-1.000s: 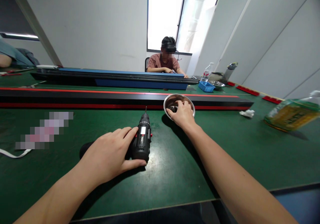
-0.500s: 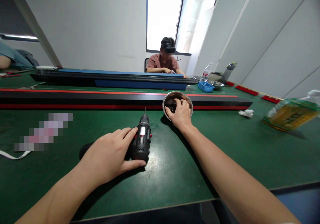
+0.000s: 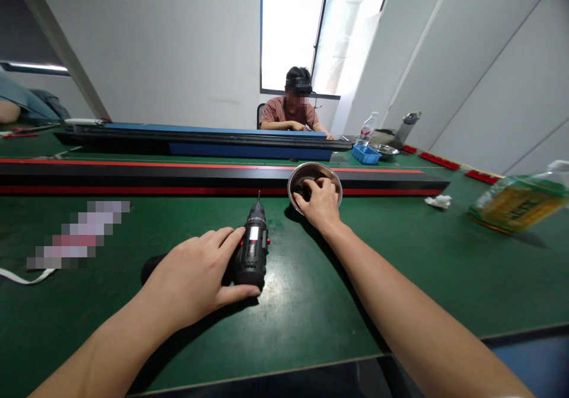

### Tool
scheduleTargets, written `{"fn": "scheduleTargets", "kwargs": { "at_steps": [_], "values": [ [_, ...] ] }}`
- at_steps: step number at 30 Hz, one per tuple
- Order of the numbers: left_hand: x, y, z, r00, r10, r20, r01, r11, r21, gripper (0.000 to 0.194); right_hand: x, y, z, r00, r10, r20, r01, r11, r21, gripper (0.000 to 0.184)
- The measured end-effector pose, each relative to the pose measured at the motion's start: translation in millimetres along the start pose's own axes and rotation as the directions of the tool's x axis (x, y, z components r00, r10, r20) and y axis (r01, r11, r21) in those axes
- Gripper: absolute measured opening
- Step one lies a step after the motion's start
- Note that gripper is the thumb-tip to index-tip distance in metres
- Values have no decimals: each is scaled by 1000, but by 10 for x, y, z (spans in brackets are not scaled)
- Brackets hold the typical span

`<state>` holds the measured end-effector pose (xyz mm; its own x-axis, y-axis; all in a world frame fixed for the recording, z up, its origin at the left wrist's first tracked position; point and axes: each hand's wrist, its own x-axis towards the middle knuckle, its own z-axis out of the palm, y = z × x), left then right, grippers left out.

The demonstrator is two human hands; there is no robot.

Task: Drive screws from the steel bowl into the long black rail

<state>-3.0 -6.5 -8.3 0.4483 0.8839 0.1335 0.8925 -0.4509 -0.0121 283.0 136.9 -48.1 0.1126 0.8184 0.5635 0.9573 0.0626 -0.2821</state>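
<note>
A black cordless drill [image 3: 251,252] lies on its side on the green table, its bit pointing away from me. My left hand [image 3: 191,273] is wrapped over the drill's handle, the thumb stretched behind its rear end. To the right stands a metal bowl [image 3: 336,180] with small dark pieces [image 3: 304,191] inside, too small to name. The fingers of my right hand [image 3: 320,202] are bent down into the bowl among those pieces. The fingertips are partly hidden, so what they pinch does not show.
Behind the bowl a long black-and-red bar [image 3: 178,178] crosses the table [image 3: 400,267]. Farther back lie blue-and-black bars [image 3: 222,143], a blue basket [image 3: 365,155] and a bottle [image 3: 367,130]. At right are crumpled tissue [image 3: 438,201] and a yellow-labelled jug [image 3: 520,202]. A person [image 3: 291,110] sits opposite.
My right hand's fingers have shifted slightly inside the bowl, and the bowl has moved a touch to the left. My left hand and the drill have stayed put.
</note>
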Motion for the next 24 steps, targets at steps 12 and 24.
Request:
{"fn": "scheduleTargets", "kwargs": {
  "at_steps": [12, 24],
  "values": [
    [-2, -7, 17, 1000, 11, -11, -11, 1000, 5, 95, -20, -23, -39, 1000, 10, 22, -11, 999, 44, 36],
    [-2, -7, -5, 1000, 9, -12, -9, 1000, -4, 95, -11, 5, -6, 1000, 5, 14, -6, 995, 97, 32]
  ]
}}
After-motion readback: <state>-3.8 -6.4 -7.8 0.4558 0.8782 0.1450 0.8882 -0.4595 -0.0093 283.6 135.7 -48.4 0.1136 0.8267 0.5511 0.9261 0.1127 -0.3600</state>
